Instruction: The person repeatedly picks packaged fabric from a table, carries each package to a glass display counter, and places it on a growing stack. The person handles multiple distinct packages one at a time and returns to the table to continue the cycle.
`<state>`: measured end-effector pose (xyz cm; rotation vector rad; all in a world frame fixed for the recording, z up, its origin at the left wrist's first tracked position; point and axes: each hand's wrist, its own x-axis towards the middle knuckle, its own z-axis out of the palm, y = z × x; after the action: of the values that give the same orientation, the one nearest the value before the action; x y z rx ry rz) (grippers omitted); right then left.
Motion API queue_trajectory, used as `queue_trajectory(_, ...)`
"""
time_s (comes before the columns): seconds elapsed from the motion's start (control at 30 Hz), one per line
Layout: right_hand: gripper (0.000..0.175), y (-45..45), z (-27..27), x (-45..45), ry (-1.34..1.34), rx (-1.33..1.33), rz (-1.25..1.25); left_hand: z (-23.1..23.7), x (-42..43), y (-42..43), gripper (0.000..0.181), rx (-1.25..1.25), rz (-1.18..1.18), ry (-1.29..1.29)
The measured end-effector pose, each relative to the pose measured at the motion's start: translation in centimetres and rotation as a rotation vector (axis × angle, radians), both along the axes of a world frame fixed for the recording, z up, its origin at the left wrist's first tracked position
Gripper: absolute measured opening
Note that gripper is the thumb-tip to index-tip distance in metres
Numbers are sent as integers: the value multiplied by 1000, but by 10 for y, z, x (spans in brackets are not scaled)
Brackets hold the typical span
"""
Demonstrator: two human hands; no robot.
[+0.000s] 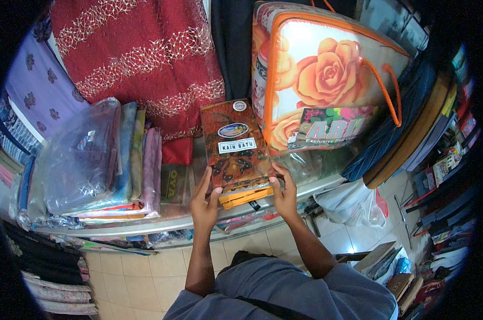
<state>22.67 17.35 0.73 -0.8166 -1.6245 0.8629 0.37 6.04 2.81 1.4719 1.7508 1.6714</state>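
A stack of folded batik cloths [241, 166] lies over the glass counter, dark red-brown with black patterns on top. Its upper face bears a round sticker, an oval sticker and a white label with writing. Beneath the top piece shows a yellow-orange folded cloth [247, 199]. My left hand [204, 206] grips the stack's near left corner, thumb against the front edge. At the near right corner, my right hand [284, 192] clasps it with the fingers along the side. Whether the stack rests on the glass or is slightly raised, I cannot tell.
Plastic-wrapped folded fabrics [85, 160] stand piled on the left of the glass counter [177, 220]. A rose-printed bed cover bag [333, 76] with orange handles sits at right. Red patterned fabric [145, 52] hangs behind. Fabric rolls [401, 120] lean at right, above a white plastic bag [349, 204].
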Motion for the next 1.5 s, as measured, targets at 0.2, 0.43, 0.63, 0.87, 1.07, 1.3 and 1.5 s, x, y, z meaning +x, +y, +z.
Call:
queue_trajectory(0.2, 37, 2, -4, -2, -44, 89, -40, -2, 1, 4, 57, -7, 21, 33)
queue_trajectory(0.43, 46, -21, -17, 14, -243, 239, -201, -13, 18, -26, 61, 20, -5, -18)
queue_trajectory(0.63, 71, -74, -135, 48, -450, 227, -511, -70, 28, -90, 41, -202, -407, 55)
queue_trajectory(0.87, 66, -241, -306, 160, -940, -1159, 107, -326, -5, -83, 46, -840, -900, -213)
queue_trajectory(1.07, 53, -328, -323, 159, -634, -1239, -392, -404, -108, -101, 41, -1449, -1012, 74)
queue_trajectory(1.3, 41, -321, -327, 118, -423, -1165, -748, -391, -94, 18, 35, -1573, -1130, 426)
queue_trajectory(1.5, 45, -238, -333, 132, -449, -1183, -579, -378, 13, 173, 32, -1318, -1223, 634)
